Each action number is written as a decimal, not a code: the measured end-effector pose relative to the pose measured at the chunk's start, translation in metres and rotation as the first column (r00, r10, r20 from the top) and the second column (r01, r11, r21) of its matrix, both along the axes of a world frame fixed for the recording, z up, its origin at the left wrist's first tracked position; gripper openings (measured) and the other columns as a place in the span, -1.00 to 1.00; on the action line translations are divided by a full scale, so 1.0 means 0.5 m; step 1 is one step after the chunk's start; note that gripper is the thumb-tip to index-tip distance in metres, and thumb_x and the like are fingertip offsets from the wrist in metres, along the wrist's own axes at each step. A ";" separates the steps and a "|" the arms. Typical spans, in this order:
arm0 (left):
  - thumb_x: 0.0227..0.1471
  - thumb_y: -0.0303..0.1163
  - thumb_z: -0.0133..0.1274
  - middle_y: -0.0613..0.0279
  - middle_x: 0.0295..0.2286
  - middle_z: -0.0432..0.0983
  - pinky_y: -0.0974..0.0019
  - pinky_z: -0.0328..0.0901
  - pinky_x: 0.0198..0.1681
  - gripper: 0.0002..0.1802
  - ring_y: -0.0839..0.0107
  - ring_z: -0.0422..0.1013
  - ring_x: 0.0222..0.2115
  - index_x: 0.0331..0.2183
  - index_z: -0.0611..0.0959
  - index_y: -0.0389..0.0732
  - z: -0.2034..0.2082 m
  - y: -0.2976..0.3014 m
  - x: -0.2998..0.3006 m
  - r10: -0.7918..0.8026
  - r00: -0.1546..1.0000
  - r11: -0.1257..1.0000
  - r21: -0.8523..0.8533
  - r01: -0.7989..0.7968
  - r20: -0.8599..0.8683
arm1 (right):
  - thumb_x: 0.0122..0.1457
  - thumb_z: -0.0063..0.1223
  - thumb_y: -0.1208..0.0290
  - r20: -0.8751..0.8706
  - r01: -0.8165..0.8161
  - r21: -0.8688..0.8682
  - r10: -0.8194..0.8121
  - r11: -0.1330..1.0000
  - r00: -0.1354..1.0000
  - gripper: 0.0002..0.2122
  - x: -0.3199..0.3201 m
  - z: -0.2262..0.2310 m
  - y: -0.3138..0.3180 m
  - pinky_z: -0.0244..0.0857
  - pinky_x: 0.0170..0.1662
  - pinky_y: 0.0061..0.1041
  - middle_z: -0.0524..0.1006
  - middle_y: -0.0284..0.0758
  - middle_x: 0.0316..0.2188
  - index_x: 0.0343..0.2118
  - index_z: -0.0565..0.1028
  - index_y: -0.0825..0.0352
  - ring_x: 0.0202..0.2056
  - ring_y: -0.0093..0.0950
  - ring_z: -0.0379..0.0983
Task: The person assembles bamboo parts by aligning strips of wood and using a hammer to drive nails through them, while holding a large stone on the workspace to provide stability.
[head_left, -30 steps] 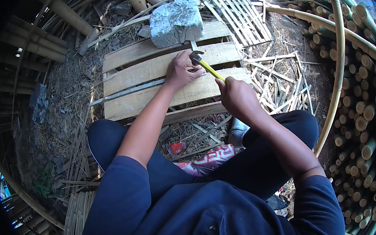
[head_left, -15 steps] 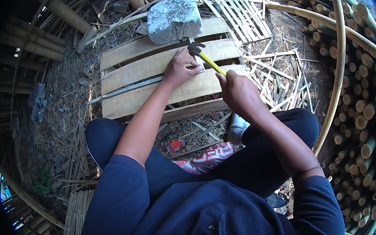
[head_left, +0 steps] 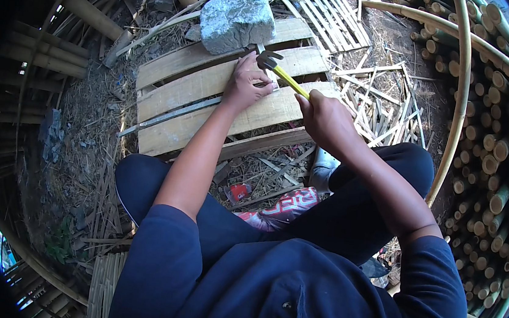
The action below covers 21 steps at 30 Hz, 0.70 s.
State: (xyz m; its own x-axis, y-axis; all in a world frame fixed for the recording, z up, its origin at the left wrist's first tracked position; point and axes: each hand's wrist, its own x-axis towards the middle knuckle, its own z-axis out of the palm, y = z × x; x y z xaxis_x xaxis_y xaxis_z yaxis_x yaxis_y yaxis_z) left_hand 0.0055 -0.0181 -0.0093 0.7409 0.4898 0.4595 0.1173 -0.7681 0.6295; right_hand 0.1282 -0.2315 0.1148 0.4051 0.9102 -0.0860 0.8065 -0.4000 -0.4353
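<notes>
My right hand (head_left: 327, 118) is wrapped round the yellow handle of a claw hammer (head_left: 288, 80). The hammer's dark head is held over the wooden slatted platform (head_left: 192, 101), close beside the fingers of my left hand (head_left: 248, 86). That left hand rests on the boards with its fingers bent and thumb and fingertips drawn together; whatever they pinch is too small to make out. A pale narrow strip (head_left: 275, 88) shows by the fingertips, partly covered by the hammer. Along a gap between boards lies a long thin flat strip (head_left: 176, 117).
A rough grey stone block (head_left: 237, 21) sits on the platform's far edge. Beyond it lies a slatted bamboo panel (head_left: 326, 16), with loose bamboo strips (head_left: 382, 104) to the right. Stacked bamboo poles (head_left: 495, 145) fill the right side, behind a curved pole (head_left: 457, 105).
The hammer head has shifted slightly up and to the right, turning a little. My left hand stays at nearly the same spot, its fingers slightly shifted.
</notes>
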 end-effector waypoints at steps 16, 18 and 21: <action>-0.17 -0.38 0.42 0.18 0.04 0.46 0.21 0.19 0.24 -0.86 0.21 0.27 0.19 -0.51 0.76 -0.17 0.007 -0.011 0.002 0.008 0.998 0.996 -0.087 -0.014 -0.070 | 0.38 -0.13 0.12 0.021 -0.022 -0.075 0.023 0.997 1.000 -0.59 0.006 -0.016 -0.004 0.39 -0.38 -0.01 0.55 -0.01 -0.61 -0.43 0.48 0.40 -0.50 0.02 0.54; -0.17 -0.37 0.42 0.19 0.06 0.45 0.22 0.21 0.22 -0.86 0.21 0.29 0.17 -0.51 0.76 -0.17 0.001 -0.011 -0.003 0.008 0.998 0.998 -0.055 -0.011 -0.057 | 0.39 -0.14 0.13 0.012 -0.012 0.002 0.012 1.000 1.000 -0.59 -0.004 0.005 -0.012 0.40 -0.36 0.00 0.55 0.00 -0.61 -0.43 0.49 0.42 -0.49 0.05 0.54; -0.14 -0.31 0.40 0.12 0.01 0.50 0.15 0.23 0.21 -0.80 0.13 0.39 0.08 -0.51 0.72 -0.19 0.004 0.002 0.002 -0.039 0.999 0.999 -0.034 0.040 0.028 | 0.38 -0.14 0.13 0.016 -0.025 -0.053 0.025 0.998 1.000 -0.57 0.011 -0.024 -0.010 0.39 -0.35 0.01 0.55 0.04 -0.59 -0.42 0.52 0.44 -0.47 0.09 0.53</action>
State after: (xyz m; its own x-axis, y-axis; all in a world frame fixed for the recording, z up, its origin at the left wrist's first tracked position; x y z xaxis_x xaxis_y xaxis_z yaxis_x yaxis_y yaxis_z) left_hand 0.0065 -0.0173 -0.0074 0.7477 0.4763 0.4627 0.0699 -0.7493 0.6585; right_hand 0.1339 -0.2365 0.1026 0.3840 0.9145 -0.1271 0.8237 -0.4015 -0.4005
